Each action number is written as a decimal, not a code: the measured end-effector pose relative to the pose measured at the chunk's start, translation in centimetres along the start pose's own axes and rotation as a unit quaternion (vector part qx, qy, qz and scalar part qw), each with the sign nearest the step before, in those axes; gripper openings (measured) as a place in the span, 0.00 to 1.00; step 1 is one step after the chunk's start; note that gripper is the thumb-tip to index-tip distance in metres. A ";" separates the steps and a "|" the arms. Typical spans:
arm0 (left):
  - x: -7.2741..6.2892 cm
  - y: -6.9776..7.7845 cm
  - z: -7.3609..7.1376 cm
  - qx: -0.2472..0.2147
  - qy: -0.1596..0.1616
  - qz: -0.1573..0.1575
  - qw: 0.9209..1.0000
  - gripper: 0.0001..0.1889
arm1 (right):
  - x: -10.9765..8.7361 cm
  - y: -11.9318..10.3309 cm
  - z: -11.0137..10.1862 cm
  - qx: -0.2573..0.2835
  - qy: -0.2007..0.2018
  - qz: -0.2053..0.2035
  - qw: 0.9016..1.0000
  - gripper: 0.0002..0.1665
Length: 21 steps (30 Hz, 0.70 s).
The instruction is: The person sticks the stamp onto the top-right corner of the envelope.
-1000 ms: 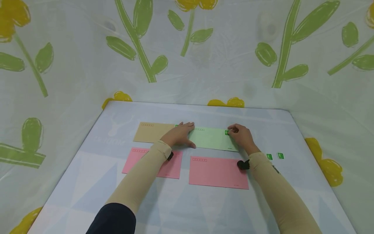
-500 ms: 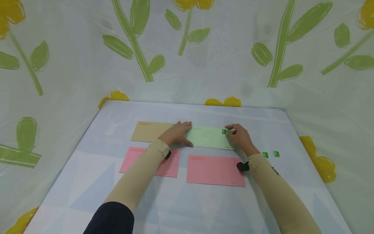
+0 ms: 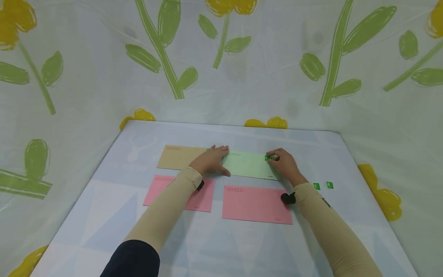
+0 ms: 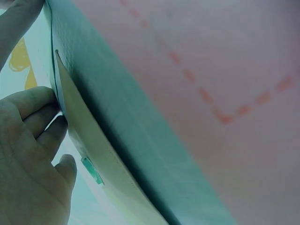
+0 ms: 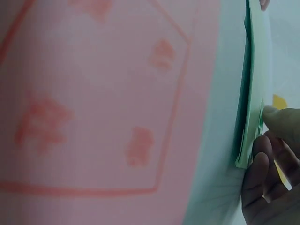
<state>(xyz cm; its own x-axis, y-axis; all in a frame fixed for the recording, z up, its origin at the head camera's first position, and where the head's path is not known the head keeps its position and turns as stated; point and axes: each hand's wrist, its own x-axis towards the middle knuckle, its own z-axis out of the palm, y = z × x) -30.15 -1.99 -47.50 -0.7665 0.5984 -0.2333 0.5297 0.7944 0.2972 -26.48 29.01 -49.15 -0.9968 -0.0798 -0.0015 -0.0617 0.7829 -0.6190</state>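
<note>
A pale green envelope lies flat in the back row of the table. My right hand is at its upper right corner, with thumb and index fingertips pinching at the edge of a small green stamp. In the right wrist view the thumb meets the stamp on the envelope's face, the other fingers curled by its edge. My left hand is spread over the seam between this envelope and a tan envelope, thumb and fingers apart. The tan envelope's stamp is mostly hidden behind that hand.
Two pink envelopes lie in the front row, the left one partly under my left forearm, the right one near my right wrist. Two loose green stamps, one nearer and one farther right, lie beside my right forearm.
The right thumb and index finger have shifted slightly left and parted a little around the stamp. The left hand holds its place; the whole view sways slightly.
</note>
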 end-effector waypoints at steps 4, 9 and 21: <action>0.0 0.0 0.1 -0.002 0.002 -0.006 1.000 0.57 | 0.1 0.0 0.1 -0.011 -0.004 -0.010 1.000 0.17; 0.1 0.0 0.1 -0.001 0.003 -0.007 1.000 0.57 | 0.0 -0.1 0.0 -0.023 -0.008 -0.016 1.000 0.17; 0.2 -0.1 0.2 0.004 0.005 -0.005 1.000 0.57 | 0.0 -0.3 0.0 -0.034 -0.009 -0.028 0.999 0.16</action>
<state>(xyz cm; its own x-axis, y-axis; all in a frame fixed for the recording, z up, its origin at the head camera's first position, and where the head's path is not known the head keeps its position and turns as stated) -30.28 -1.95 -47.77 -0.7756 0.5886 -0.2280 0.5241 0.8018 0.2872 -26.50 28.76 -48.98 -0.9905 -0.1361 0.0171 -0.1221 0.8173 -0.5631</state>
